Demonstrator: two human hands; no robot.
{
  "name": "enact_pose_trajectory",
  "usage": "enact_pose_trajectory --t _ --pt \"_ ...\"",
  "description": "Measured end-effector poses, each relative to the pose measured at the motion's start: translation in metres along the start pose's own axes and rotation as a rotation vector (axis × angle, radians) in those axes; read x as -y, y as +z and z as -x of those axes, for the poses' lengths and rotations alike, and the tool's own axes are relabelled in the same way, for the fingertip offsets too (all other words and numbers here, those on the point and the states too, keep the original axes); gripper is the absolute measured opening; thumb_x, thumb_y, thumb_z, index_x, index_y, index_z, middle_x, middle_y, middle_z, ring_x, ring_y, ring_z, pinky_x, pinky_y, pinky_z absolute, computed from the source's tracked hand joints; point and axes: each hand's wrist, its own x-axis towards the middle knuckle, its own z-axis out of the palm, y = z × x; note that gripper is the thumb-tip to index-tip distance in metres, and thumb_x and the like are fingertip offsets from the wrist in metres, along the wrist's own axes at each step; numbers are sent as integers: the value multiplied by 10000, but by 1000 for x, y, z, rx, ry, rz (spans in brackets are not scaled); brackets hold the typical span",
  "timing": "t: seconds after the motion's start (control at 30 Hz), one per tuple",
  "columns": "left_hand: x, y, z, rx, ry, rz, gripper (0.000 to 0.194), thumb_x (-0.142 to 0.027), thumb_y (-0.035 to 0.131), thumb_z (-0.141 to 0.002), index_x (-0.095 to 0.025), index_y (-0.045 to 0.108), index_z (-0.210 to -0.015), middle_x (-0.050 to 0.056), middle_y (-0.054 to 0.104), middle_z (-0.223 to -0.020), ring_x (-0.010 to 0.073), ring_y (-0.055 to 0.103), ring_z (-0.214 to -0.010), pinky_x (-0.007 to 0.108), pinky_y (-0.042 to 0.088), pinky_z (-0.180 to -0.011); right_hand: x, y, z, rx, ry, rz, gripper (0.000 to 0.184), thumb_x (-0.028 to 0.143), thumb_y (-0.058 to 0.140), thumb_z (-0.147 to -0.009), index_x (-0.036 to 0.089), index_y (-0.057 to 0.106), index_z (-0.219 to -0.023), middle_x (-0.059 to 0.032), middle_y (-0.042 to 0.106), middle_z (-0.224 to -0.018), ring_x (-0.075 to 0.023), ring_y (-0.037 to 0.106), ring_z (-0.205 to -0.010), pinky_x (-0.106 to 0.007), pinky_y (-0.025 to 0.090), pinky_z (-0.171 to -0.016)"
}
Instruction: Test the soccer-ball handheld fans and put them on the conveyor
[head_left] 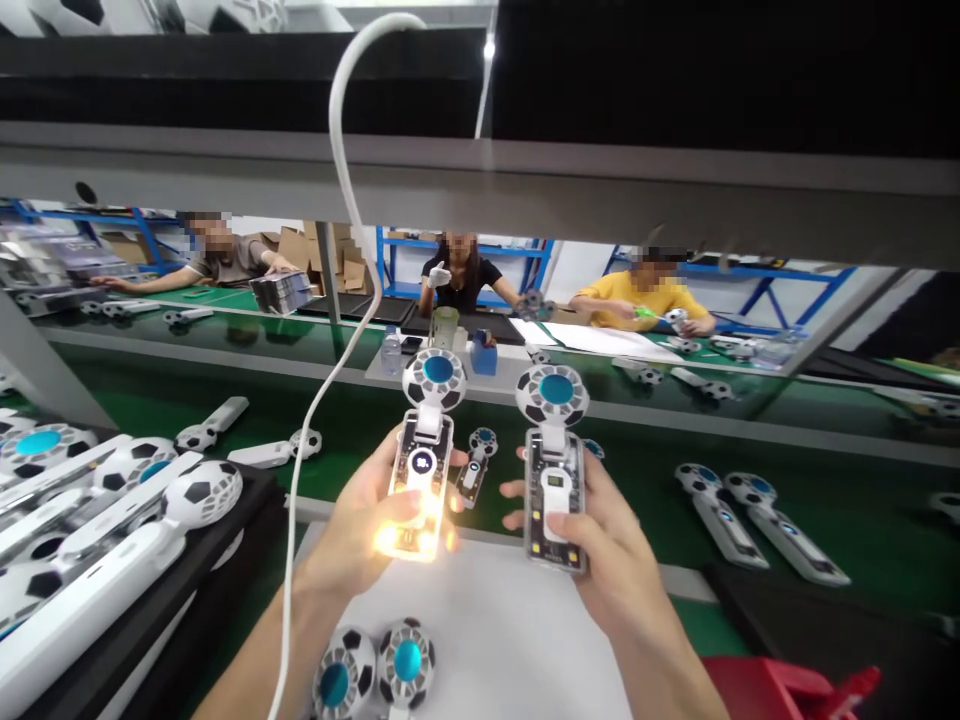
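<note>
My left hand (367,520) is closed around a handheld fan (421,462) with a football-patterned head and a clear-fronted handle. Its round display is lit, and bright yellow lights glow at the handle's lower end, under my thumb. In my right hand (611,530) is a second handheld fan (555,450) of the same kind, held upright, its small display showing faintly and its lower lights much dimmer. My right thumb lies on the lower front of its handle. Two more fan heads (407,660) lie below on the white work surface (510,620).
A white cable (300,450) hangs down in front at the left. Several fans fill a black tray (217,560) on the left. More fans (787,540) lie on the green conveyor belt (630,480). A red container (780,690) stands lower right. Several co-workers sit across the line.
</note>
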Motion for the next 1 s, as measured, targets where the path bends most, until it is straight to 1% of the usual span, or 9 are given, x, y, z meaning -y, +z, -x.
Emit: enact_pose_trajectory --t 0.13,0.23,0.3,0.4,0.53,0.7,0.83,0.9,1.0 --pt "3 5 2 -32 -16 -10 430 -266 719 -810 -234 562 -1209 108 653 -1148 164 646 -707 277 544 -536 -1 -3 6 -24 -14 -7 728 219 601 -768 253 345 -1449 -63 716 -967 -210 662 -686 -340 515 -637" --pt "6 9 1 -32 -12 -10 385 -278 679 -829 -215 561 -1190 114 672 -1100 165 650 -637 276 525 -496 0 -4 8 -57 11 4 660 237 596 -786 242 389 -1413 -54 704 -898 -198 626 -634 -329 493 -595" --pt "7 10 1 -36 -9 -36 384 -288 659 -847 -205 547 -1205 119 688 -1065 176 667 -611 287 524 -507 1 -5 9 -64 17 18 638 246 592 -787 242 404 -1397 -50 695 -879 -197 615 -623 -327 484 -577" --pt "9 11 1 -60 -12 -59 385 -315 652 -856 -191 540 -1203 133 703 -1045 198 686 -621 297 523 -523 0 -5 8 -49 -7 35 633 245 585 -795 251 397 -1400 -50 693 -899 -204 628 -638 -338 491 -593" --pt "10 12 1 -86 -18 -34 372 -331 670 -839 -167 561 -1155 122 714 -942 173 651 -580 276 500 -498 -2 -4 9 -32 -38 39 610 241 593 -804 251 411 -1386 -61 698 -955 -203 637 -655 -338 498 -604" --pt "9 11 0 -97 10 -4 333 -303 670 -844 -179 552 -1130 106 701 -976 165 648 -564 279 486 -500 -4 -2 8 -62 -68 31 596 243 624 -798 257 433 -1362 -83 678 -1105 -203 649 -723 -320 515 -597" --pt "7 8 1 -36 5 -2 391 -278 680 -829 -176 546 -1181 89 696 -897 179 648 -591 280 480 -522 -4 0 7 -71 -55 64 635 254 610 -811 242 394 -1408 -71 695 -973 -203 637 -667 -341 516 -610" --pt "5 8 2 -10 -6 -19 420 -237 679 -809 -181 538 -1201 90 698 -904 180 650 -611 283 485 -546 -1 0 12 -89 -66 86 673 271 615 -821 247 358 -1443 -67 696 -937 -210 637 -662 -354 521 -623" --pt "2 10 4 -33 -29 -53 451 -172 647 -796 -203 509 -1224 107 697 -1031 176 662 -633 291 503 -569 16 -6 34 -145 -130 169 719 328 634 -853 296 303 -1491 -109 673 -1100 -249 667 -762 -400 552 -664"
